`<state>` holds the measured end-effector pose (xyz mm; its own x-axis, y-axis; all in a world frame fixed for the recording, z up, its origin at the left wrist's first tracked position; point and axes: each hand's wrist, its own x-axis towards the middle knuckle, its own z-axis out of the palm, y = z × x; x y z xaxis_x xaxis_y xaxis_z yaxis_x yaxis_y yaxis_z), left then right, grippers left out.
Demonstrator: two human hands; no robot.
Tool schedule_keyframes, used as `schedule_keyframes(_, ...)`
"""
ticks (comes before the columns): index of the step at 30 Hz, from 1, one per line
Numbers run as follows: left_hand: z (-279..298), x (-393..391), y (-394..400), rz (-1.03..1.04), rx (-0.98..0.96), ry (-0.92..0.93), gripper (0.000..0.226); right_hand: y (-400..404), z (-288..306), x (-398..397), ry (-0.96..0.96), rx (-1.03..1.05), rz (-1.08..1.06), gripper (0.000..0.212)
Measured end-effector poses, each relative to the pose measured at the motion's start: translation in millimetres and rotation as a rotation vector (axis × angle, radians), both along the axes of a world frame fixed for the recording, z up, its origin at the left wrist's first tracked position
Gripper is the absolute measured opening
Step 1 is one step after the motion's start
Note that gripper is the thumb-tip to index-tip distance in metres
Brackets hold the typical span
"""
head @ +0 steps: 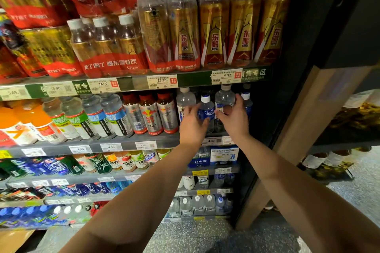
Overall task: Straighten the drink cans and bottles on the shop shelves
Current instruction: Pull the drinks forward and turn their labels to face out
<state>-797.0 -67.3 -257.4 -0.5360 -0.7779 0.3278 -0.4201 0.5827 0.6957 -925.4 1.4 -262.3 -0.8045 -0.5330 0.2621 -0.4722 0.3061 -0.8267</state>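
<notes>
- Pocari Sweat bottle [206,113] upright at front edge of second shelf [123,147], far right end, label facing out.
- Left hand [192,124] on bottle's left side, fingers curled round it; right hand [233,116] on its right side, fingers spread and bent toward neighbouring clear bottle [224,100]; whether that hand grips Pocari bottle or clear one cannot be told.
- Second blue-labelled bottle [246,101] just right of right hand, partly hidden. Another clear bottle [185,98] behind left hand.
- Left along same shelf: three red-capped silver bottles [151,116], upright, labels forward; four electrolyte bottles [92,119], leaning with lens curve; orange bottles [24,123] at far left, count unclear.
- Shelf above: shrink-wrapped packs of gold bottles [242,26], three visible in right pack.
- Lower shelves: mixed small bottles, blurred, not countable.
- Progress, judged: silver and electrolyte rows look tidy already; right-end cluster under hands uneven in depth, likely step in hand. Lower shelves appear jumbled, probably left to do.
</notes>
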Motion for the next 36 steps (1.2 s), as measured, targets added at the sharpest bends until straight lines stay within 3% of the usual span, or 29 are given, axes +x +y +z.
schedule_keyframes(4, -3, -7, 2, 0.032, -0.052, -0.147, 0.067, -3, -1, -8, -0.075, -0.019, 0.012, 0.09)
schedule_keyframes(8, -10, -10, 1, 0.059, 0.015, -0.235, 0.076, -1, -1, -13, -0.096, -0.008, 0.026, 0.098)
schedule_keyframes(11, -8, -14, -4, 0.058, 0.116, -0.132, 0.074, 2, 0, -17, -0.072, 0.012, 0.043, 0.101)
schedule_keyframes(15, -3, -19, -8, 0.068, 0.133, -0.11, 0.077, 7, 3, -19, 0.006, -0.017, 0.076, 0.088)
schedule_keyframes(21, -3, -23, -15, 0.108, 0.075, -0.119, 0.061, 23, -8, -9, -0.104, -0.156, 0.135, 0.081)
schedule_keyframes(29, -8, -30, -17, 0.087, 0.145, -0.024, 0.067, 51, -32, 9, -0.273, -0.465, 0.012, 0.08)
schedule_keyframes(36, -11, -37, -20, 0.052, 0.182, 0.041, 0.073, 64, -25, 15, -0.235, -0.459, 0.008, 0.067)
